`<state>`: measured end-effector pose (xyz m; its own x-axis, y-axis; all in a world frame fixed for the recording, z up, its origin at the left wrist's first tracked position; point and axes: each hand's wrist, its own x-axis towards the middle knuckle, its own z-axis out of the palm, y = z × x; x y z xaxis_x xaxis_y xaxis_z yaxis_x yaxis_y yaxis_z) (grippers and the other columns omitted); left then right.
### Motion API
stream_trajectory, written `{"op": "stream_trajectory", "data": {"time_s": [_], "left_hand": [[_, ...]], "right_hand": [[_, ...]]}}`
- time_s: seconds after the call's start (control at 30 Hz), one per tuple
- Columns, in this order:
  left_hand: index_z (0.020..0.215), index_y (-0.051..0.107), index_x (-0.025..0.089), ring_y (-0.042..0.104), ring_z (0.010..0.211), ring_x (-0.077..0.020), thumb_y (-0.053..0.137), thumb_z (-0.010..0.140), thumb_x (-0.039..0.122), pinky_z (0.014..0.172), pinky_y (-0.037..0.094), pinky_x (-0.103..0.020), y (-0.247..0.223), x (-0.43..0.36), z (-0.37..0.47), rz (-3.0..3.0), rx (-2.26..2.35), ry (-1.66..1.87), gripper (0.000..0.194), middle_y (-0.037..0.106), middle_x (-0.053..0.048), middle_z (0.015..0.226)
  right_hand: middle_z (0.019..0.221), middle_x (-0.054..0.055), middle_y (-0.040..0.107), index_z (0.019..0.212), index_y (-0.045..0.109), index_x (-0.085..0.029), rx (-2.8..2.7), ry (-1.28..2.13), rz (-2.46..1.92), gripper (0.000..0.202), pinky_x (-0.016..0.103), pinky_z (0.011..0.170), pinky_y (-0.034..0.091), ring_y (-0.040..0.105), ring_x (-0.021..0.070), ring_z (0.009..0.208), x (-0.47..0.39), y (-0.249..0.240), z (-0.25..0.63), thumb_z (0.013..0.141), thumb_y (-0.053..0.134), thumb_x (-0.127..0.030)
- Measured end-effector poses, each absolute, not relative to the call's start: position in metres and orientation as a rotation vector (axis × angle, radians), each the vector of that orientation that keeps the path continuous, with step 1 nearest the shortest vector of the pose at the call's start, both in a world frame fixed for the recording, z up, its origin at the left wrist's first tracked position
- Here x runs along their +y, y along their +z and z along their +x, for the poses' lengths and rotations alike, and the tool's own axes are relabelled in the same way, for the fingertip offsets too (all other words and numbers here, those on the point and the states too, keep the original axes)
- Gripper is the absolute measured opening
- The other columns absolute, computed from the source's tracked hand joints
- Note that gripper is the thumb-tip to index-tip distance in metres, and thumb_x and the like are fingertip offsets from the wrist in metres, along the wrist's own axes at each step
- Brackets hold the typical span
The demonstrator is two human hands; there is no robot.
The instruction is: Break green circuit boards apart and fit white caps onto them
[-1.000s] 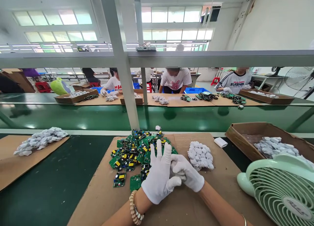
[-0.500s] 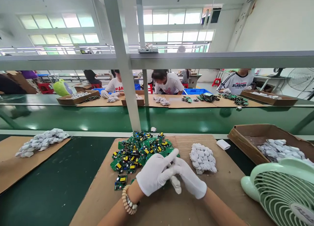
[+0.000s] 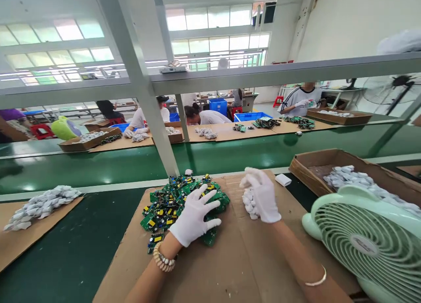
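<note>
My left hand (image 3: 195, 215), in a white glove and with a beaded bracelet at the wrist, is spread over the right side of a heap of green circuit boards (image 3: 164, 206) with yellow and black parts. One board (image 3: 209, 236) shows beneath its fingers. My right hand (image 3: 263, 193), gloved too, hovers over or touches a small pile of white lumpy pieces (image 3: 250, 204), partly covering it. Its fingers are bent and apart, and I see nothing held in them. A lone board (image 3: 154, 240) lies at the heap's near left edge.
Both piles rest on a cardboard sheet (image 3: 230, 268). To the right stand a green fan (image 3: 365, 241) and a cardboard box (image 3: 305, 180) of white pieces. More white pieces (image 3: 42, 206) lie at left. A metal post (image 3: 161, 140) rises ahead; co-workers sit across the green belt (image 3: 223, 156).
My hands, together before, have parted. The left has spread out over the boards; the right has moved right and forward to the white pile. The view has shifted and tilted.
</note>
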<state>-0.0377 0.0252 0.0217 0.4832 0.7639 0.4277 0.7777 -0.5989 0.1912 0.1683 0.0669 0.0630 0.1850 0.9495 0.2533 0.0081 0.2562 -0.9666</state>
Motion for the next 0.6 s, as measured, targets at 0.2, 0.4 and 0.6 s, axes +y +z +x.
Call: {"op": "stream_trajectory", "data": {"time_s": [0.2, 0.4, 0.6], "left_hand": [[0.114, 0.059, 0.023, 0.041, 0.123, -0.0347, 0.072, 0.061, 0.044, 0.104, 0.023, -0.055, 0.015, 0.024, -0.036, -2.684, -1.401, -0.519, 0.059, 0.058, -0.011, 0.122], [0.072, 0.069, 0.021, 0.051, 0.113, -0.0302, 0.069, 0.068, 0.037, 0.097, 0.036, -0.05, 0.014, 0.023, -0.032, -2.686, -1.321, -0.609, 0.016, 0.062, -0.009, 0.115], [0.119, 0.052, 0.018, 0.051, 0.114, -0.0278, 0.062, 0.076, 0.031, 0.095, 0.041, -0.046, 0.007, 0.026, -0.026, -2.563, -1.364, -0.887, 0.045, 0.059, -0.011, 0.118]], "right_hand": [[0.084, 0.005, 0.066, 0.098, 0.059, -0.016, -1.392, 0.629, -1.308, 0.026, 0.033, 0.074, 0.049, 0.064, 0.0164, 0.074, 0.07, 0.085, 0.226, 0.078, 0.048, -0.03], [0.106, 0.013, 0.066, 0.108, 0.061, -0.013, -2.009, 0.236, -1.812, 0.036, 0.031, 0.08, 0.044, 0.06, 0.0242, 0.099, 0.076, 0.05, 0.244, 0.075, 0.055, -0.023], [0.1, 0.013, 0.068, 0.099, 0.066, -0.014, -2.118, 0.115, -1.845, 0.026, 0.028, 0.076, 0.043, 0.062, 0.0232, 0.092, 0.077, 0.032, 0.232, 0.08, 0.051, -0.022]]}}
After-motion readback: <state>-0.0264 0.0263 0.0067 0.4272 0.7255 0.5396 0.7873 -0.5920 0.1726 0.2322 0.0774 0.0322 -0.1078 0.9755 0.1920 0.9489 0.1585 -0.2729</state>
